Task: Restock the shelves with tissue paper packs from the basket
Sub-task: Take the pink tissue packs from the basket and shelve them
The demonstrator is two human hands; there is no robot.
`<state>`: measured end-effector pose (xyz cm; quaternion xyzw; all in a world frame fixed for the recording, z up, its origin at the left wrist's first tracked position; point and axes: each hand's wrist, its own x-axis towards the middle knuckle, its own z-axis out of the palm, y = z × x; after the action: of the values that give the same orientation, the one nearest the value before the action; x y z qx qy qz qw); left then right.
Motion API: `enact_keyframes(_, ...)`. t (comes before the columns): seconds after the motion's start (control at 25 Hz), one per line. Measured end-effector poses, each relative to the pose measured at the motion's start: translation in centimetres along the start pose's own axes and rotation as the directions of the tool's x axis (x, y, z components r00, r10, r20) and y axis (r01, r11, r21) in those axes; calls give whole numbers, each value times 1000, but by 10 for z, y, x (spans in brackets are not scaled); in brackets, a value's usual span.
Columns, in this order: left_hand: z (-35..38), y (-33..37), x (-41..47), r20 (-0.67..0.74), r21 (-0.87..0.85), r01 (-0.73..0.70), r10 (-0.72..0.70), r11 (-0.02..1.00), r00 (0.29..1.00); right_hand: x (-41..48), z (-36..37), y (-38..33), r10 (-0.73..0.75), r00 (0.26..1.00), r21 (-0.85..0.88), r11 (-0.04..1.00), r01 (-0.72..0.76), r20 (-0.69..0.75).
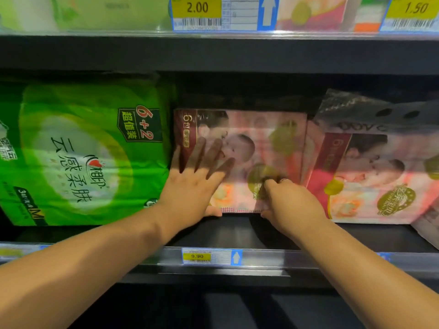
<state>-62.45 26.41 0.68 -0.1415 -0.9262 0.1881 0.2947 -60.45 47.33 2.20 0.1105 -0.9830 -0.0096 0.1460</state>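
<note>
— Where is the pack found?

— A pink plastic-wrapped tissue pack [261, 138], printed with a baby's picture and a "6" on a dark red corner band, is stood upright on the dark shelf board [232, 233], set back from the front edge. It is flanked on the left by a large green plastic tissue pack [83, 150] and on the right by a second pink pack [370, 176], which is tilted and topped by a clear handle flap with two holes.

— How is it held?

— The left hand [192, 186] is laid flat against its front, fingers straight and spread, with the thumb tucked at the lower edge. The lower edge is pinched by the right hand [292, 203], fingers curled on the front and thumb beneath.

— What writing can be read?

— "6+2" and "超值装" are shown on a badge on the green pack, with "云感柔肤" beneath it. "9.90" is printed on a yellow price tag [197, 256] on the rail below. Above, "2.00" is read on one yellow label [196, 7] and "1.50" on another [413, 7]. The gold seals on the pink packs are too blurred to be read.
</note>
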Motion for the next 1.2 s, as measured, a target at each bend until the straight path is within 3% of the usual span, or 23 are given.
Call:
enact_keyframes(0.16, 8, -1, 10, -4, -80, 26, -27, 996, 1000, 23, 0, 0, 20, 999, -37, 999, -19, 34)
enact_keyframes(0.4, 26, 5, 23, -58, -21, 55, -56, 998, 997, 36, 3, -5, 22, 997, -132, 991, -12, 78)
enact_keyframes(0.52, 29, 9, 37, 29, -12, 27, -26, 1000, 999, 45, 8, -11, 37, 998, -118, 993, -30, 59)
enact_keyframes(0.64, 33, 13, 39, 222, 56, -50, 37, 997, 974, 57, 15, -14, 89, 973, -126, 990, -63, 215)
enact_keyframes(0.96, 27, 11, 35, 215, 60, 4, -17, 998, 976, 51, 20, -7, 7, 927, -87, 996, 28, 374)
enact_keyframes(1.12, 1, 6, 26, 168, -36, 5, 1, 999, 986, 33, 12, -3, -49, 941, 33, 999, 40, 334)
enact_keyframes(1.2, -20, 11, 20, 161, -121, 112, -92, 986, 983, 15, 2, -1, -68, 965, 36, 997, 61, 251)
